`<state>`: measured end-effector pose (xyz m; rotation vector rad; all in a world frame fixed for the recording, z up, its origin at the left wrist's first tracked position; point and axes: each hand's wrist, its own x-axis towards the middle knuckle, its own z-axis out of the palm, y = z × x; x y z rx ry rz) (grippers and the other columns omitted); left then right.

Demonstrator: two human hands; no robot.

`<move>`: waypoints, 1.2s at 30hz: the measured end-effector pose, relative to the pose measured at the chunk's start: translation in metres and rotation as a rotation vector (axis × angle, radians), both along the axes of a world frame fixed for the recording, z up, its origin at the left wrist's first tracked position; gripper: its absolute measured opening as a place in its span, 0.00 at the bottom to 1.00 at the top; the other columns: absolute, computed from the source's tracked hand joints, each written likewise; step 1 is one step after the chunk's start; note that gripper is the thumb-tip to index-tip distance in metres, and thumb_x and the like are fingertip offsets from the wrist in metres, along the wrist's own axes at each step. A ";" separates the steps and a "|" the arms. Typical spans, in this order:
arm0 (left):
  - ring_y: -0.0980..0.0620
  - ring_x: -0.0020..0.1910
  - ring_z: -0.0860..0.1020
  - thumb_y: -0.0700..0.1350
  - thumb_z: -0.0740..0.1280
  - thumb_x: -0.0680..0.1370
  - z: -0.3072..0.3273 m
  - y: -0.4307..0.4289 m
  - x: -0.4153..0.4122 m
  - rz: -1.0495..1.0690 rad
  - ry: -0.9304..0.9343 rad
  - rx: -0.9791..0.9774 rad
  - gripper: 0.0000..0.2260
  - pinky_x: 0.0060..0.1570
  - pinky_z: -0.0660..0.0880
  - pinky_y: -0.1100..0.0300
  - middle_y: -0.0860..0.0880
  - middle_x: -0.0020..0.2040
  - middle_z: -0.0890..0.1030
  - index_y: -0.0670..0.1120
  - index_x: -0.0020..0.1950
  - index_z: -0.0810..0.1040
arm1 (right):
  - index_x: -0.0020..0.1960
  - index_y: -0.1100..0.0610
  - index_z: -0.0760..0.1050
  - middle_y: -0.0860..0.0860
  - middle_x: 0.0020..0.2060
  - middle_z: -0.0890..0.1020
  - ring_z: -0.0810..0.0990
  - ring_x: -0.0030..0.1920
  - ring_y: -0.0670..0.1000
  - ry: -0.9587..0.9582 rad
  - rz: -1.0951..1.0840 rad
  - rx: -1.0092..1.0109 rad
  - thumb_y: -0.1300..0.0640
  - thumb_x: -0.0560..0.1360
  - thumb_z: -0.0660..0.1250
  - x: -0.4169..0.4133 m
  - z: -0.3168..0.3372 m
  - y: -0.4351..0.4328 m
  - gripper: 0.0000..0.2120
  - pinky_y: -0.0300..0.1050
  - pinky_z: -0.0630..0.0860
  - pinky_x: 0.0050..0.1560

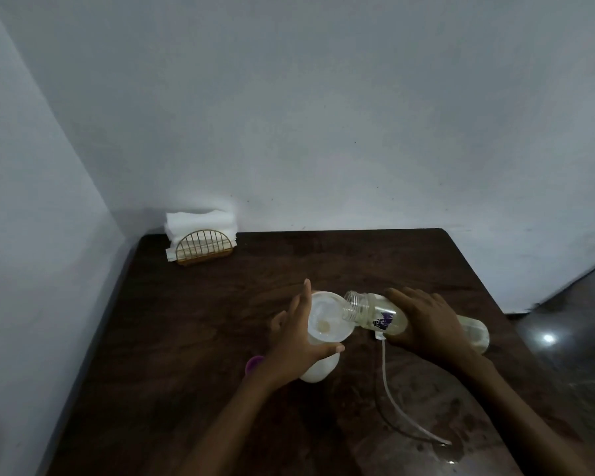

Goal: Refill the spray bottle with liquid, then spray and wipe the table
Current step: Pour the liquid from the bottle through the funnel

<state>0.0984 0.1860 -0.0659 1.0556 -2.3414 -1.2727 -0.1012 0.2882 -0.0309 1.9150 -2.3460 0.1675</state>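
A clear plastic bottle (371, 312) with a purple label is tipped on its side in my right hand (430, 324). Its open threaded neck rests over the rim of a white wide-mouthed container (327, 324), which stands on the dark wooden table (358, 259). My left hand (296, 341) wraps that container from the left, thumb at its front. A thin clear dip tube (385, 383) lies on the table below the bottle, running toward me. Whatever its top end joins is hidden under the bottle. A purple cap (254, 364) peeks out by my left wrist.
A gold wire holder stuffed with white napkins (201, 240) stands at the table's far left corner against the wall. A small wet patch (455, 456) shines near the tube's lower end. The table's right edge drops to a dark glossy floor (571, 338).
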 end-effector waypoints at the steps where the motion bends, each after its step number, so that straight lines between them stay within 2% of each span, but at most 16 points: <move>1: 0.51 0.72 0.55 0.56 0.73 0.68 0.000 0.000 0.000 0.000 -0.002 0.005 0.50 0.70 0.49 0.54 0.53 0.76 0.53 0.55 0.74 0.37 | 0.52 0.53 0.77 0.51 0.39 0.82 0.81 0.37 0.55 0.000 0.007 -0.008 0.47 0.52 0.77 0.000 0.000 0.000 0.29 0.47 0.71 0.34; 7: 0.50 0.73 0.54 0.56 0.73 0.68 0.003 0.001 0.000 0.001 -0.015 0.013 0.50 0.70 0.49 0.53 0.53 0.76 0.52 0.55 0.74 0.37 | 0.51 0.53 0.77 0.52 0.39 0.81 0.81 0.38 0.56 0.004 0.013 -0.024 0.44 0.54 0.74 0.000 0.000 0.000 0.28 0.47 0.70 0.35; 13: 0.51 0.72 0.55 0.55 0.73 0.68 0.003 0.001 0.000 -0.002 -0.009 0.005 0.50 0.70 0.49 0.55 0.53 0.76 0.52 0.54 0.74 0.36 | 0.52 0.53 0.77 0.52 0.40 0.82 0.81 0.39 0.56 0.011 0.015 -0.038 0.47 0.54 0.78 -0.001 -0.001 -0.001 0.29 0.47 0.70 0.36; 17: 0.51 0.72 0.55 0.56 0.73 0.68 0.001 0.000 0.000 0.001 -0.013 -0.009 0.50 0.70 0.49 0.55 0.53 0.76 0.53 0.55 0.74 0.37 | 0.51 0.53 0.77 0.51 0.39 0.82 0.81 0.38 0.56 0.012 0.018 -0.059 0.42 0.55 0.71 0.000 0.000 0.000 0.27 0.48 0.72 0.36; 21: 0.52 0.73 0.55 0.56 0.73 0.68 0.000 0.000 0.000 0.003 -0.009 -0.007 0.50 0.69 0.49 0.56 0.53 0.76 0.53 0.54 0.74 0.37 | 0.53 0.53 0.77 0.52 0.41 0.82 0.81 0.40 0.57 0.014 0.018 -0.032 0.47 0.54 0.78 -0.001 -0.001 0.000 0.29 0.49 0.72 0.37; 25: 0.52 0.72 0.57 0.57 0.73 0.67 -0.002 0.000 -0.001 0.006 -0.008 -0.016 0.51 0.70 0.51 0.55 0.53 0.75 0.54 0.55 0.74 0.37 | 0.52 0.53 0.77 0.52 0.40 0.82 0.81 0.39 0.56 0.037 0.020 -0.049 0.47 0.54 0.78 -0.001 -0.001 -0.001 0.29 0.47 0.71 0.36; 29: 0.51 0.73 0.56 0.57 0.73 0.67 -0.004 -0.002 -0.001 0.009 -0.007 -0.012 0.51 0.70 0.49 0.54 0.53 0.75 0.55 0.55 0.74 0.37 | 0.50 0.53 0.78 0.52 0.38 0.82 0.81 0.36 0.55 0.036 0.022 -0.068 0.41 0.55 0.70 0.000 0.001 -0.001 0.27 0.45 0.68 0.34; 33: 0.51 0.72 0.56 0.57 0.73 0.67 -0.005 -0.002 -0.002 0.009 -0.002 -0.005 0.51 0.70 0.49 0.55 0.53 0.76 0.54 0.55 0.74 0.37 | 0.52 0.53 0.77 0.51 0.40 0.82 0.81 0.38 0.55 0.038 0.030 -0.060 0.47 0.54 0.78 -0.001 0.000 -0.001 0.28 0.43 0.63 0.37; 36: 0.52 0.72 0.56 0.58 0.73 0.67 -0.007 -0.002 -0.002 0.010 0.000 -0.005 0.51 0.67 0.48 0.58 0.54 0.75 0.54 0.56 0.74 0.36 | 0.51 0.52 0.77 0.51 0.39 0.82 0.81 0.37 0.54 0.043 0.019 -0.037 0.47 0.52 0.79 0.000 0.001 -0.001 0.29 0.42 0.64 0.36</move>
